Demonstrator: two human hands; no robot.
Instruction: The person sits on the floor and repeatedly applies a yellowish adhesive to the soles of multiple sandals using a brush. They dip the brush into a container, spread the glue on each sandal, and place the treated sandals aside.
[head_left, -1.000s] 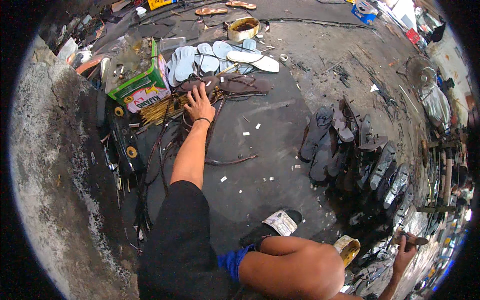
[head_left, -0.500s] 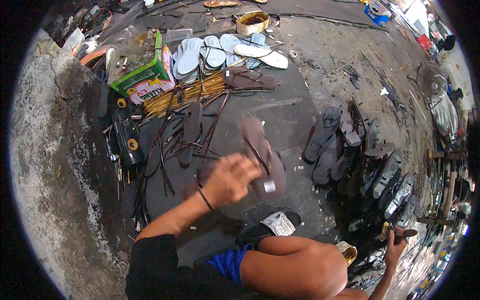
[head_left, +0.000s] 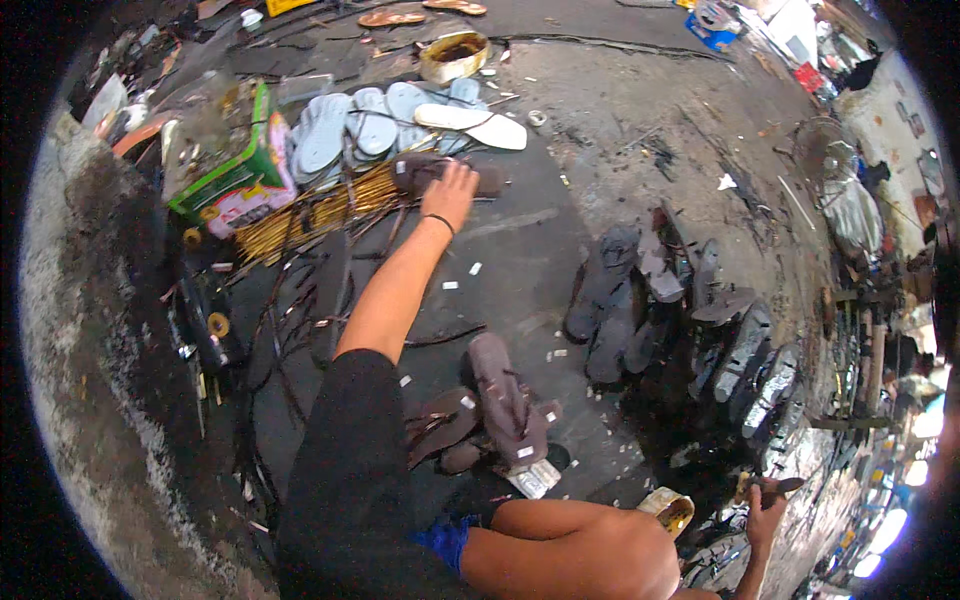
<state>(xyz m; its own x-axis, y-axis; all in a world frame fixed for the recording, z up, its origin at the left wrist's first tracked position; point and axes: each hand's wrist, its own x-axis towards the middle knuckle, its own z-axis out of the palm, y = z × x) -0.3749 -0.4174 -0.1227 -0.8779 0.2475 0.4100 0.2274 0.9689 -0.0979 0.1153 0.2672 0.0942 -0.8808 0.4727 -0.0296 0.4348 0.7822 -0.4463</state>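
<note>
My left hand (head_left: 455, 197) reaches far forward, its fingers stretched out over a dark brown flip-flop (head_left: 488, 181) beside a bundle of yellow sticks (head_left: 320, 219). Its fingertips rest on or just above the sole; I cannot tell which. Close to my knee lies another brown flip-flop (head_left: 516, 420), toe pointing away, with a further brown flip-flop (head_left: 440, 422) partly under or beside it. At the lower right, my right hand (head_left: 766, 515) is closed round a short brown-handled tool (head_left: 780, 490); the tool's working end is not clear.
Pale blue flip-flops (head_left: 322, 135) and white soles (head_left: 497, 132) lie at the back beside a green-and-pink carton (head_left: 235, 190). Rows of dark sandals (head_left: 605, 290) stand on the right. A glue-stained tub (head_left: 668, 510) sits by my knee. Dark straps (head_left: 340, 275) litter the left.
The brown flip-flop that my left hand held over the mat now lies near my knee. My left hand has moved away to the far flip-flop. The whole view has shifted slightly.
</note>
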